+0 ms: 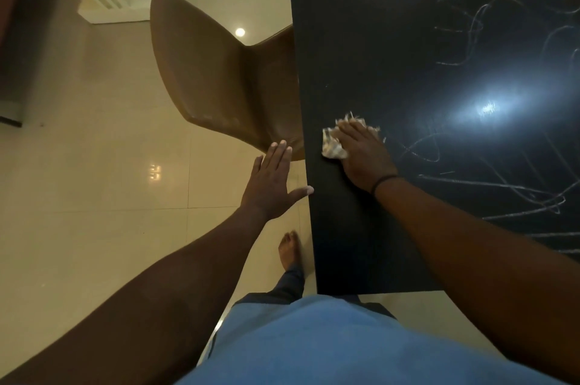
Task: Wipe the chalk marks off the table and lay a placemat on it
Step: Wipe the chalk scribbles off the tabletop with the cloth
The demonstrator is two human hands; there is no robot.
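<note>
Chalk marks [489, 193], thin white scribbles, cover the right part of the black table [361, 39], while the strip along its left edge looks bare. On that strip the right hand [361, 152] lies palm down on a crumpled pale cloth [332, 146], pressing it to the tabletop, fingers mostly extended over it. The left hand [270, 183] hovers flat with fingers straight and thumb spread, holding nothing, just left of the table edge and near a brown chair [213, 70].

desk [361, 55]: black, glossy top | chalk marks [489, 193]: white scribbles across its right part, left strip bare | cloth [332, 146]: pale, crumpled, on desk near left edge, under right hand [364, 155]
</note>
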